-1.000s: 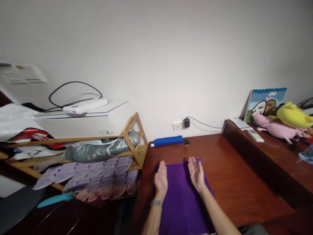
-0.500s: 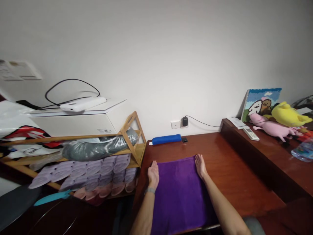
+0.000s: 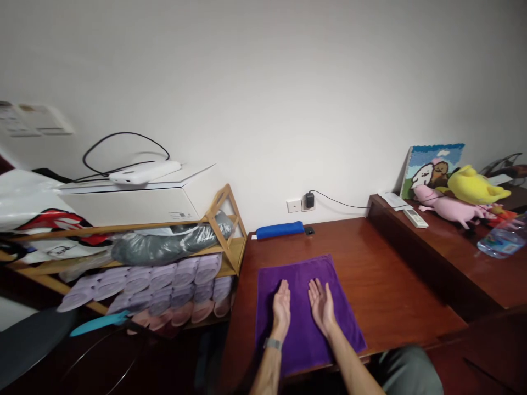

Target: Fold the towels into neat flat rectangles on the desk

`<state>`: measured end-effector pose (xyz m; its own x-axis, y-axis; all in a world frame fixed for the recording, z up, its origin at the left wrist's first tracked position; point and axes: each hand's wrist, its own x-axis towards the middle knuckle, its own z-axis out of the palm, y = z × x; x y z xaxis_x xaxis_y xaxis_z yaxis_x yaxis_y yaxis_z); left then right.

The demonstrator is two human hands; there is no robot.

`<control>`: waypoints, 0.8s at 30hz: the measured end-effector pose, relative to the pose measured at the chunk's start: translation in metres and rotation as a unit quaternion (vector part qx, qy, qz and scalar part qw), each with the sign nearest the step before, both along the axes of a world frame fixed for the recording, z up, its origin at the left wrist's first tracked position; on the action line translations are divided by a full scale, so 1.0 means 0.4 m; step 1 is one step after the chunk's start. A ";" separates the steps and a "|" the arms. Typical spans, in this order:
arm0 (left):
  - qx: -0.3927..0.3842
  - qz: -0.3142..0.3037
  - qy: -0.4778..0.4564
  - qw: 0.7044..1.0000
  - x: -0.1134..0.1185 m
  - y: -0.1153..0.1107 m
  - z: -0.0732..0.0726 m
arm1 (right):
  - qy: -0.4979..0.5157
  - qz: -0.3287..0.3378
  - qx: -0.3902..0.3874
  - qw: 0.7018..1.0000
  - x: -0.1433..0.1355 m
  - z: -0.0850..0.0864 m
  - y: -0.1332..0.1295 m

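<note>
A purple cloth [image 3: 300, 296] is spread flat on the bench [image 3: 395, 296], directly beneath a pair of bare hands. The left hand [image 3: 281, 311] and the right hand [image 3: 321, 307] are held apart over its middle, fingers extended, palms turned inward and partly up, with nothing gripped; whether the cloth is touched by either cannot be told. A strip of purple is left showing between them. The cloth is seen as nearly square, so no clear long axis can be named; its sides are run forward, roughly along the forearms, and its far edge is set just beyond the fingertips, slanted so that the corner beyond the right hand is farthest. Neither hand is placed plainly nearer: a margin is left outside each. A band [image 3: 273, 344] is worn on the left wrist.

Ahead of the left hand, well beyond the cloth, a blue roll [image 3: 280, 230] is laid crosswise near the wall.

No brand can be read with certainty. Dark letters are printed on a white bag [image 3: 31, 200] far left of the hands; small print is carried by a white box [image 3: 127, 206], and a label by a bottle [image 3: 501, 243] far right, all illegible.
</note>
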<state>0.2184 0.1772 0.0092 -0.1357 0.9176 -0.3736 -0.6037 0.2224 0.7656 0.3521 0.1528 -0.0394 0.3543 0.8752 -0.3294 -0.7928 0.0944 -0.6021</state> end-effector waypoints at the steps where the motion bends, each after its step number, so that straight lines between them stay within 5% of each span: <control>1: -0.008 0.017 0.005 1.000 -0.043 0.016 0.013 | -0.009 -0.025 -0.016 1.000 0.048 0.009 -0.001; 4: -0.008 0.062 0.016 0.998 -0.182 0.072 0.073 | -0.035 -0.088 -0.048 0.994 0.193 0.064 0.000; 7: 0.021 0.101 0.023 0.994 -0.246 0.070 0.121 | -0.034 -0.090 -0.036 0.995 0.240 0.118 -0.027; 9: 0.075 0.097 0.013 0.992 -0.218 0.015 0.117 | -0.026 -0.059 0.010 0.998 0.192 0.130 -0.069; 12: 0.143 0.009 -0.018 0.990 -0.108 -0.117 0.059 | -0.023 0.022 0.062 0.998 0.049 0.105 -0.145; 16: 0.033 -0.076 -0.018 0.996 -0.021 -0.241 -0.026 | -0.034 0.059 0.020 0.997 -0.069 0.040 -0.211; 20: -0.010 0.012 0.041 0.999 -0.148 -0.230 -0.026 | -0.031 -0.014 -0.021 0.999 0.039 0.027 -0.230; 24: 0.010 0.125 0.102 0.987 -0.318 -0.190 0.018 | -0.035 -0.103 -0.046 0.993 0.198 0.071 -0.257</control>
<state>0.0913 0.1014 0.0163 -0.4296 0.8526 -0.2975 -0.4703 0.0699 0.8797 0.4314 0.0499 -0.0111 0.5479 0.7493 -0.3720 -0.7177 0.1927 -0.6691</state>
